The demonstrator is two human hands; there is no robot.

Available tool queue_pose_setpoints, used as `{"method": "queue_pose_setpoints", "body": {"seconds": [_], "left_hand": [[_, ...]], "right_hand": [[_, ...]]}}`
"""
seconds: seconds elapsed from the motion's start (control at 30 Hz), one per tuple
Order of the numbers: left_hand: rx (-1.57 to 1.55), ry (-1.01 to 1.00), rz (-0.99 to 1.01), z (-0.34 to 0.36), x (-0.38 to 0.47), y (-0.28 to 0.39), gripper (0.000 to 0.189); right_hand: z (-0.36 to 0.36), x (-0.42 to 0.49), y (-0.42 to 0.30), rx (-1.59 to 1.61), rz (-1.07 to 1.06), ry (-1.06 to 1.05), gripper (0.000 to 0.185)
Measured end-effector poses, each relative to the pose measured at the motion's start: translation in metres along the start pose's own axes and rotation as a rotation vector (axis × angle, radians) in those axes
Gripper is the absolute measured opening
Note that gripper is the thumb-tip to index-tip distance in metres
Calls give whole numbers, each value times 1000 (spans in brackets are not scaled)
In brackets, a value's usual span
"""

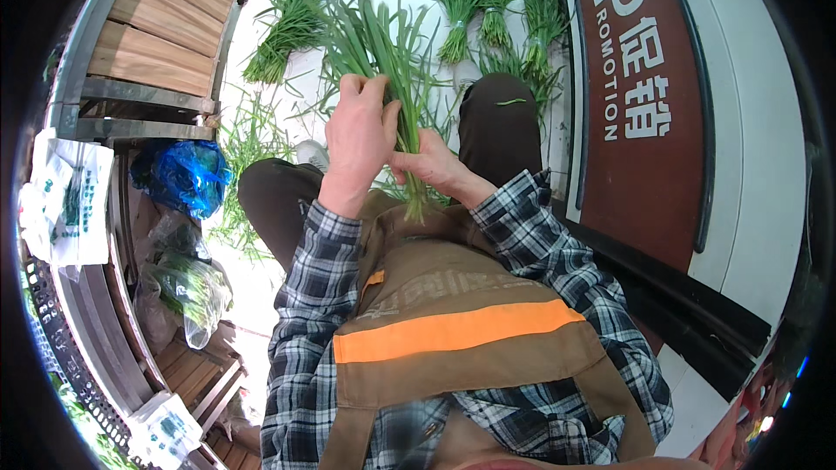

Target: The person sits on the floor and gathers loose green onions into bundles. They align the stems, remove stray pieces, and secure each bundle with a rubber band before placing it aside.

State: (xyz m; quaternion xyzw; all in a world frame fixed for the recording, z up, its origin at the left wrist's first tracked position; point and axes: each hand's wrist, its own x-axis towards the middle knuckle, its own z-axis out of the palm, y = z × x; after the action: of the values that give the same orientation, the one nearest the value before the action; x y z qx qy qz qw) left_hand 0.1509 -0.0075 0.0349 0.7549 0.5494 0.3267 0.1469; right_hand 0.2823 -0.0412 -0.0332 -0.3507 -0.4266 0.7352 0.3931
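A loose bunch of green garlic chives [398, 78] stands slanted between my hands, its pale stem ends pointing down at my brown apron [457, 287]. My right hand [434, 166] is wrapped round the lower stems. Higher up, my left hand [362, 127] pinches leaves at the left side of the bunch with thumb and fingers. On the white tiled floor beyond lie tied bundles of chives [460, 26], and a larger pile of chives [287, 32] is at the left.
Loose chive scraps [248, 170] litter the floor by my left knee. A slatted wooden stand [163, 19], a blue plastic bag [189, 173] and a clear bag of greens [189, 294] line the left. A brown display panel with writing [643, 196] borders the right.
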Motion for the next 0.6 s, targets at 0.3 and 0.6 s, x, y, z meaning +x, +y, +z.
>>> {"method": "queue_pose_setpoints", "body": {"seconds": [0.3,0.6], "left_hand": [[-502,59,-110,-17,-20,-11,7],[-1438,-212,-356,-22,-46,-29,10]], "right_hand": [[1,0,5,198,146,-49,37],[-10,2,27,470,226,-163,49]]}}
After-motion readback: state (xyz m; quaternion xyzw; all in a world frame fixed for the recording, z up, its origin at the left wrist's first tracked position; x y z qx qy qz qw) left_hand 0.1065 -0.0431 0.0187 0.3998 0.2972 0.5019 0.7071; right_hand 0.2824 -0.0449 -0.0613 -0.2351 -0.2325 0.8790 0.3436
